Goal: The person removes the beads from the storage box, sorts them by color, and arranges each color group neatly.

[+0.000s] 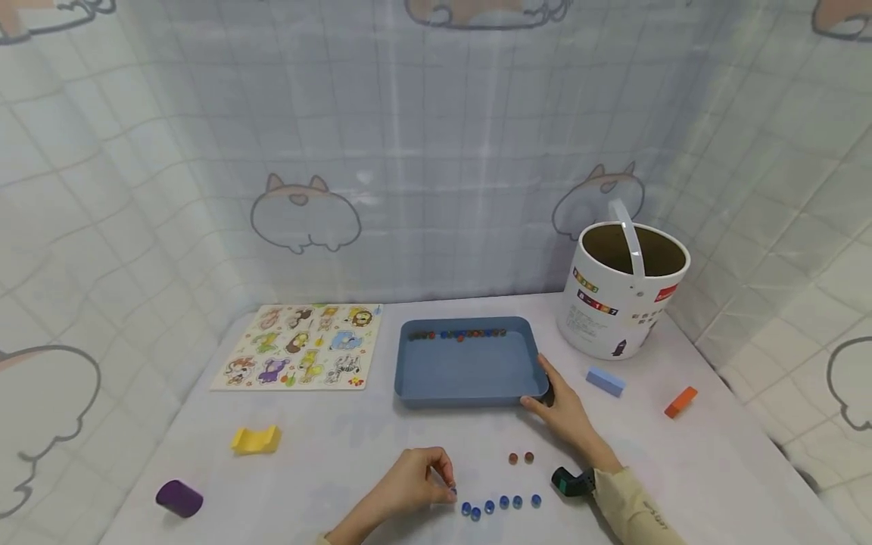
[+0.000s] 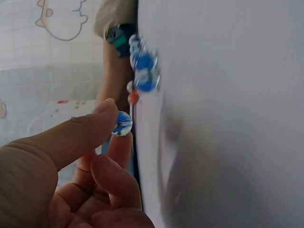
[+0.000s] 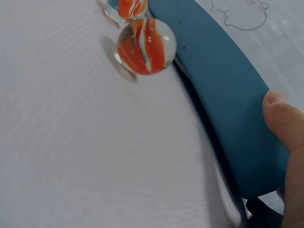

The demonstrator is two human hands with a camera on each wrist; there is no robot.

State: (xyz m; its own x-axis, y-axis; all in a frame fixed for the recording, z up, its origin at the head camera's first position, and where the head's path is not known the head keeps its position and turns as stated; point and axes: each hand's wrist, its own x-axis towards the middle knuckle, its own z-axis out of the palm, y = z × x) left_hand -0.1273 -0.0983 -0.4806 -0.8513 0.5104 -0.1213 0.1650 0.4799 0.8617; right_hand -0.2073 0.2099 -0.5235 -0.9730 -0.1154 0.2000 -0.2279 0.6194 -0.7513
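Blue tray (image 1: 470, 375) holding marbles (image 1: 474, 333), left hand (image 1: 415, 481) pinching blue marble (image 2: 124, 124), right hand (image 1: 567, 412) gripping tray corner

The left hand (image 1: 417, 477) pinches a clear marble with blue swirls (image 2: 124, 124) beside a loose row of blue marbles (image 1: 490, 507). Two orange-swirled marbles (image 1: 513, 458) sit between that row and the shallow blue-grey tray (image 1: 470, 375), which lies flat, its near right corner gripped by the right hand (image 1: 567, 412), mixed-colour marbles (image 1: 474, 333) lining its far inner wall.

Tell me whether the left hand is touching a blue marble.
Touching. The left wrist view shows the left hand pinching a blue-streaked marble between thumb and finger.
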